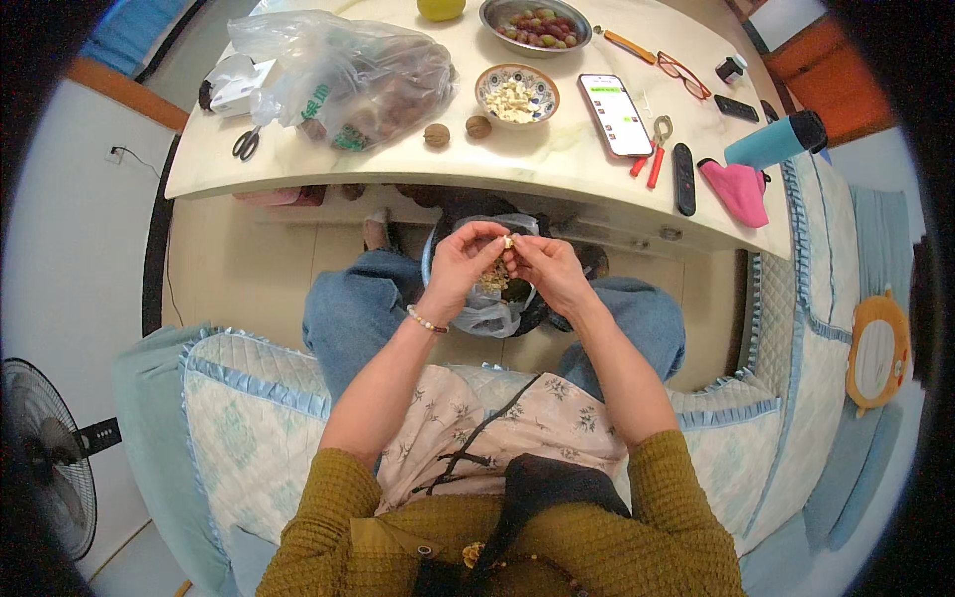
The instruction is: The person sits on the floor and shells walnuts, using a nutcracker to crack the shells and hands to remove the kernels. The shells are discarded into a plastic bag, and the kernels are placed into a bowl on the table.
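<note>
Between the fingertips of my left hand (pixel 464 263) and my right hand (pixel 550 270) is a small pale piece of walnut kernel (pixel 508 242), pinched from both sides. Both hands are held over a bin lined with a clear plastic bag (pixel 485 321), which stands on the floor between my knees. Brown shell and skin scraps (pixel 494 277) show inside it, partly hidden by my fingers. On the table ahead, a patterned bowl (pixel 553 95) holds pale peeled kernel pieces (pixel 513 101). Two whole walnuts, one left (pixel 436 135) and one right (pixel 478 127), lie beside it.
A marble-topped table (pixel 522 160) spans the front. On it are a plastic bag of walnuts (pixel 373 89), scissors (pixel 246 145), a metal bowl of grapes (pixel 489 30), a phone (pixel 615 116), red-handled pliers (pixel 658 153), a remote (pixel 683 179), a pink cloth item (pixel 735 192) and a blue bottle (pixel 772 142).
</note>
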Demonstrator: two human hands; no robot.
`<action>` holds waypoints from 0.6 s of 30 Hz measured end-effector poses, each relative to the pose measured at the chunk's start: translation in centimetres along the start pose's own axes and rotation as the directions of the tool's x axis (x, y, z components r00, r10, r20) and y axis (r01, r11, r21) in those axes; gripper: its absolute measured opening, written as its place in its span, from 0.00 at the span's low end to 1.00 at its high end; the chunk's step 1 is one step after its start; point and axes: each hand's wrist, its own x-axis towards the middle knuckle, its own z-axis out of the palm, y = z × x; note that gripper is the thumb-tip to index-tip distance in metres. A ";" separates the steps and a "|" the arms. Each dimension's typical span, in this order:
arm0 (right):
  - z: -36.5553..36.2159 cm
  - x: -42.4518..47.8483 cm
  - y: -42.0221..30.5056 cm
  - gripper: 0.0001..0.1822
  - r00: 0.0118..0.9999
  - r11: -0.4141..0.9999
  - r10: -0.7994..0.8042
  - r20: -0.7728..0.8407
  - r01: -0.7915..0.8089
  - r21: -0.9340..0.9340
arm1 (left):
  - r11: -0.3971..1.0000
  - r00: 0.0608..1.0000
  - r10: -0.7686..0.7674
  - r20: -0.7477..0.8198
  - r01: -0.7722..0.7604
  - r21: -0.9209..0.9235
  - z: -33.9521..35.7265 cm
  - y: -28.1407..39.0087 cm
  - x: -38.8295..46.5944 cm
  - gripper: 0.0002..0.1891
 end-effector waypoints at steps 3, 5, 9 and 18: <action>-0.3 0.2 0.5 0.12 0.999 0.998 -0.026 -0.040 0.024 -0.054 | 1.000 1.000 0.006 -0.023 -0.006 -0.006 -0.3 -0.8 0.1 0.08; 0.1 0.0 0.4 0.11 0.991 0.990 -0.057 -0.118 0.041 -0.137 | 0.999 0.998 0.013 -0.065 -0.010 0.042 -0.3 -1.0 0.0 0.08; 0.3 -0.2 0.3 0.11 0.961 0.944 -0.222 -0.166 0.169 -0.282 | 0.996 0.994 0.030 -0.104 -0.022 0.082 -0.2 -1.6 0.0 0.09; 0.4 -0.6 0.0 0.10 0.946 0.895 -0.280 -0.163 0.196 -0.401 | 0.994 0.988 0.051 -0.145 -0.037 0.098 0.0 -1.5 -0.1 0.10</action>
